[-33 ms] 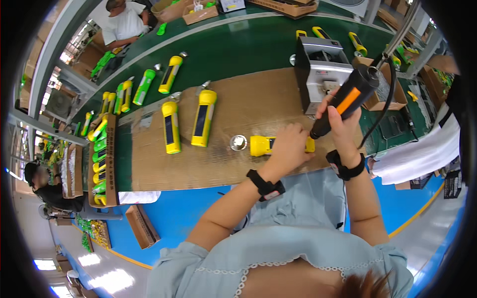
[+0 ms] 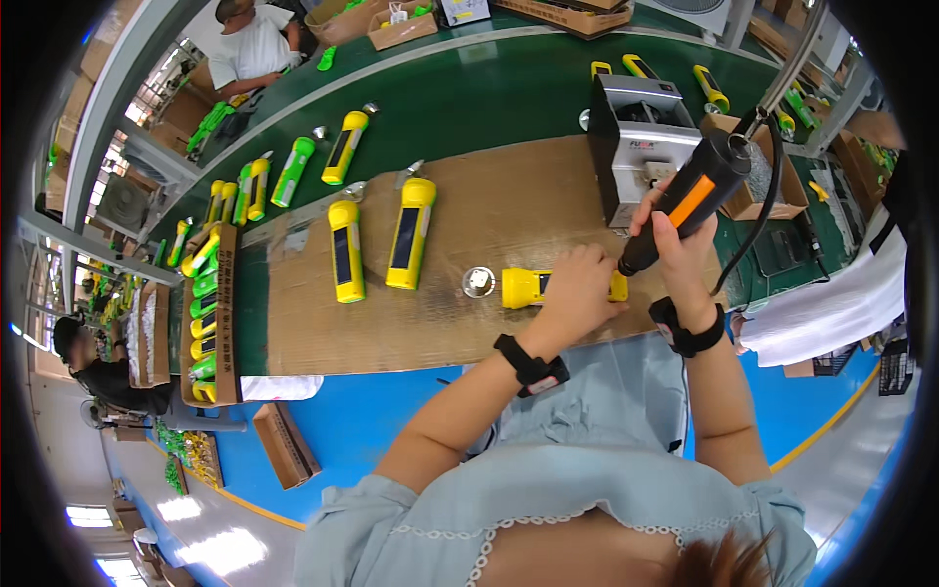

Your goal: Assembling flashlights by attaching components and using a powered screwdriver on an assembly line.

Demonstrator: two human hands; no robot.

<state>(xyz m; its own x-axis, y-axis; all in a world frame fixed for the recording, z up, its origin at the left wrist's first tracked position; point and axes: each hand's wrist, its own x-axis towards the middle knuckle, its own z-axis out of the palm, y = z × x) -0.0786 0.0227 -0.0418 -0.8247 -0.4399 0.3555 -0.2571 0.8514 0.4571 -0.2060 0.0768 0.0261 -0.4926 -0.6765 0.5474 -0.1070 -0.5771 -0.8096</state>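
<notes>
A: Please, what do the two hands hold?
B: The left hand (image 2: 579,291) is curled over the yellow flashlight (image 2: 521,290), gripping it. The right hand (image 2: 682,247) is wrapped around a black power screwdriver (image 2: 696,186) with an orange stripe.
A: And where is this flashlight?
B: It lies sideways on the brown cardboard sheet (image 2: 499,210), which covers one part of the green tabletop (image 2: 469,112). The screwdriver's lower end is at the flashlight's right end; whether the tip touches, I cannot tell.
A: Which things are around it?
B: Just to its left lies a round silvery piece (image 2: 478,282). Farther left are two more flashlights (image 2: 411,235), apart from each other. Beyond the right hand stands a grey metal machine (image 2: 636,157).
</notes>
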